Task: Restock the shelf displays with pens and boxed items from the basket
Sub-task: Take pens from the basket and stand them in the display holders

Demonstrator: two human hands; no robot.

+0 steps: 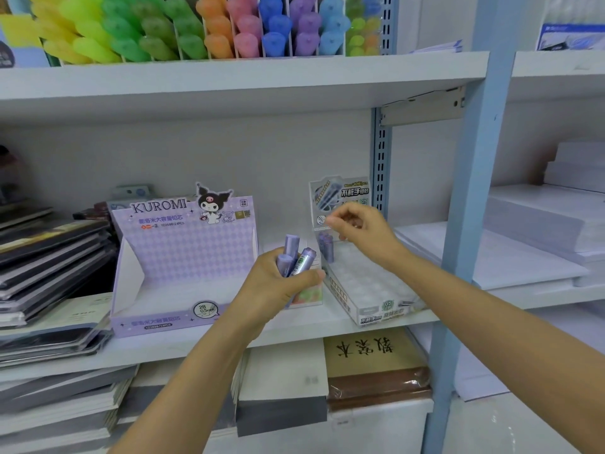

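White shop shelving fills the head view, and the middle shelf (294, 327) is where the work is. Bright pens (196, 31) stand sorted by colour on the shelf above, dark notebooks (49, 257) are stacked at the left, and white paper (540, 224) is piled in the bay to the right. The basket is out of view. On the middle shelf a purple display box (183, 257) stands open and looks empty; well to its right sits a clear tray (366, 290) with rows of round sockets, nearly all unfilled. A few purple tubes (326, 245) stand upright in the tray's back left corner. The left hand (278, 283) is wrapped round a small bunch of spare tubes (293, 257), their tops sticking up, just beside the tray's near left edge. The right hand (363, 234) hovers over the back of the tray with its fingers curled in and thumb forward; it is a little blurred, and I see nothing held in it. The step looks like feeding tubes one at a time into the sockets, with most of the tray left to fill. To do it well, pinch a single tube near its top, keep it upright, seat it next to those already standing, and fill back to front so the hand never reaches over planted tubes and tips them.
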